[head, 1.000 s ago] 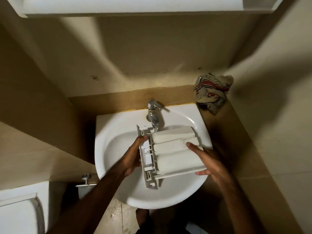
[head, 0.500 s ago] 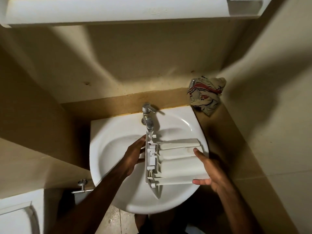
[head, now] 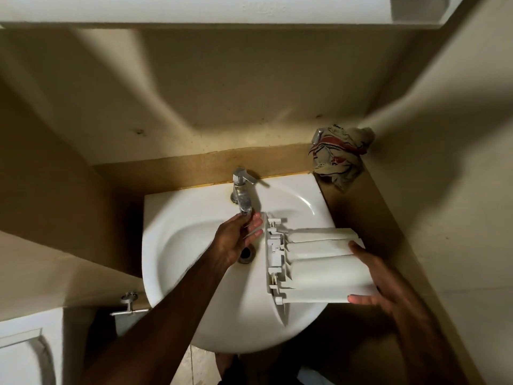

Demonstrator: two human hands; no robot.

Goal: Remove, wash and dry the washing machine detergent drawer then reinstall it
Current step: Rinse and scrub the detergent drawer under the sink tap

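Note:
The white detergent drawer (head: 322, 262) lies upside down over the right half of the white sink (head: 177, 245), its front panel pointing left. My right hand (head: 380, 284) grips its right end, thumb on top and fingers underneath. My left hand (head: 236, 240) is off the drawer, under the spout of the chrome tap (head: 242, 193), fingers loosely spread and thumb touching the spout tip. No water stream is visible. The drain (head: 245, 252) shows just below my left hand.
A crumpled striped cloth (head: 338, 155) sits on the brown ledge at the back right corner. Walls close in on both sides. A white cabinet (head: 194, 6) overhangs above. A small valve (head: 129, 302) and a white fixture (head: 25, 354) are at lower left.
My left hand let go of the drawer's front panel and moved up to the tap spout. The right hand shifted the drawer to the right, holding it alone.

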